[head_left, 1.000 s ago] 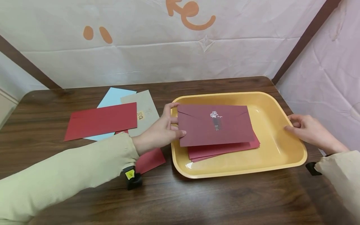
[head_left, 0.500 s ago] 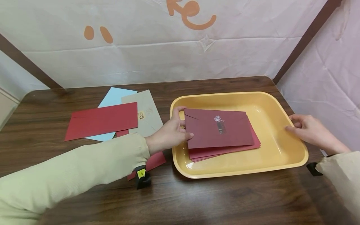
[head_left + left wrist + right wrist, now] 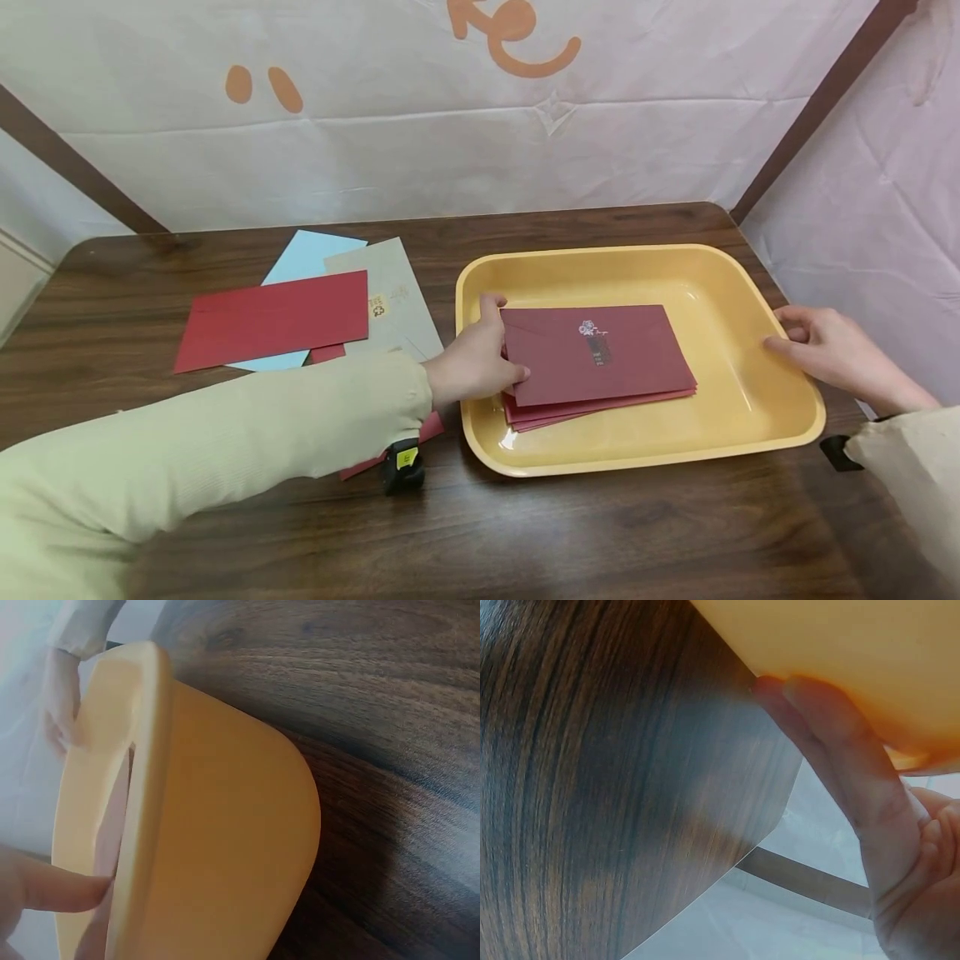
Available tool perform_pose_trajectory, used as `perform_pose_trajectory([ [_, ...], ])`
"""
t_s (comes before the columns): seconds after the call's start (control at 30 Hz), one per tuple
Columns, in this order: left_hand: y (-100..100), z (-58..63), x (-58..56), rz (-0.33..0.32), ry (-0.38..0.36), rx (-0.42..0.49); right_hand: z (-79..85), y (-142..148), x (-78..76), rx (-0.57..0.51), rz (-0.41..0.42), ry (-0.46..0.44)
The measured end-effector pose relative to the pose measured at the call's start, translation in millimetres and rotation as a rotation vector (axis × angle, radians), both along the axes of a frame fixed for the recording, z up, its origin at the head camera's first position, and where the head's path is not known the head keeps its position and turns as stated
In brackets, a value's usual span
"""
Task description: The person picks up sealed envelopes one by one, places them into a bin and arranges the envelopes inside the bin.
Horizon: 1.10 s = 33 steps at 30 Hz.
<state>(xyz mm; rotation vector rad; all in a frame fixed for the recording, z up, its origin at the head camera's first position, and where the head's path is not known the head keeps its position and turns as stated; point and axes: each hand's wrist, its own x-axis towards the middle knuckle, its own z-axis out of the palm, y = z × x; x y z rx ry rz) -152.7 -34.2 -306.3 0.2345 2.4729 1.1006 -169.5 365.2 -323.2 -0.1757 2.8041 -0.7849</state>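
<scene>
My left hand point(image 3: 474, 357) pinches the left edge of a dark red envelope point(image 3: 645, 354) bearing a silvery flower print. The envelope lies over a stack of red envelopes point(image 3: 543, 420) inside the yellow tray point(image 3: 731, 292), the stack's edges showing along the near side. In the left wrist view, the thumb point(image 3: 64, 889) is on the envelope just inside the tray's wall point(image 3: 217, 825). At the tray's right rim, my right hand point(image 3: 836, 350) holds on with the thumb inside. From the right wrist view, its fingers point(image 3: 847, 765) are against the outside of the tray.
Left of the tray, a red envelope point(image 3: 277, 321) overlaps a light blue one point(image 3: 315, 248) and a grey-beige one point(image 3: 397, 292). Another red envelope point(image 3: 431, 427) is partly hidden beneath my left sleeve. A fabric wall point(image 3: 420, 167) stands behind the wooden table point(image 3: 525, 542).
My left hand has moved right and down into the tray, lowering the dark red envelope from above onto the stack. The right hand stays at the rim.
</scene>
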Motion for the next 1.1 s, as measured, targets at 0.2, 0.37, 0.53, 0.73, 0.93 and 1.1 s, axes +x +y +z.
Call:
perform_pose_trajectory([
  [0.2, 6.1, 3.1, -0.1, -0.031, -0.003, -0.155, -0.9, 1.3, -1.2, 0.022, 0.005, 0.016],
  [0.37, 11.3, 5.5, -1.6, -0.061, -0.047, -0.265, -1.1, 0.6, -1.0, 0.018, -0.001, 0.001],
  [0.53, 17.6, 4.7, -3.9, -0.061, -0.072, -0.369, -1.1, -0.2, 0.1, 0.006, 0.004, 0.005],
  [0.73, 23.9, 2.3, -7.2, -0.069, -0.103, -0.470, -1.1, 0.3, 0.1, 0.007, 0.004, 0.022],
  [0.93, 26.0, 1.2, -8.6, -0.099, -0.092, -0.543, -1.9, 0.9, -0.8, 0.011, 0.007, 0.011],
  [1.1, 22.4, 3.0, -8.3, -0.100, -0.073, -0.499, -2.0, 1.8, -0.6, 0.011, 0.004, 0.018],
])
